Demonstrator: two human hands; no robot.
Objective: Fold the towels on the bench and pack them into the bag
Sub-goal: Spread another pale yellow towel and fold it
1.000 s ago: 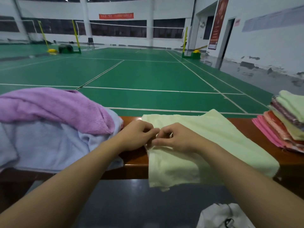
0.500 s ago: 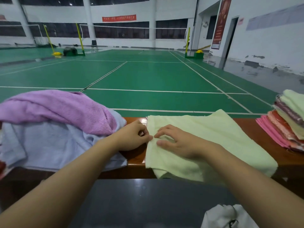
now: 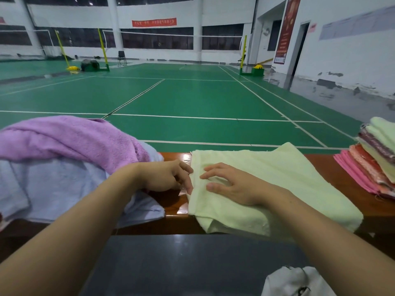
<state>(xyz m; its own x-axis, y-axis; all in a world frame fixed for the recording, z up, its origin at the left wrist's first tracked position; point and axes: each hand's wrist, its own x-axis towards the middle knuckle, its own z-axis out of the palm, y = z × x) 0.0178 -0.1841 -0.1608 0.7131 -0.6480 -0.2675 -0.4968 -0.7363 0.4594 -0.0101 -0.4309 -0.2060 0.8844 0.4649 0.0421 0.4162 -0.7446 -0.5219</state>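
Note:
A pale yellow towel [image 3: 277, 178] lies folded on the brown wooden bench [image 3: 320, 165], its near corner hanging over the front edge. My right hand [image 3: 233, 185] rests flat on the towel's left part with fingers spread. My left hand [image 3: 171, 177] sits just left of the towel, fingertips touching its left edge; whether it pinches the edge is unclear. A purple towel [image 3: 70, 139] lies on a light blue one [image 3: 53, 189] at the left. A white bag [image 3: 297, 283] shows at the bottom right.
A stack of folded towels [image 3: 376, 159], pink, red and pale green, sits at the bench's right end. Dark floor [image 3: 192, 263] lies between me and the bench. Beyond the bench spreads a green badminton court [image 3: 192, 99] with nets and posts.
Both hands held the towel's left edge together a second ago. My right hand has since flattened onto the towel and my left hand has slid to its left edge. The towel lies smoother.

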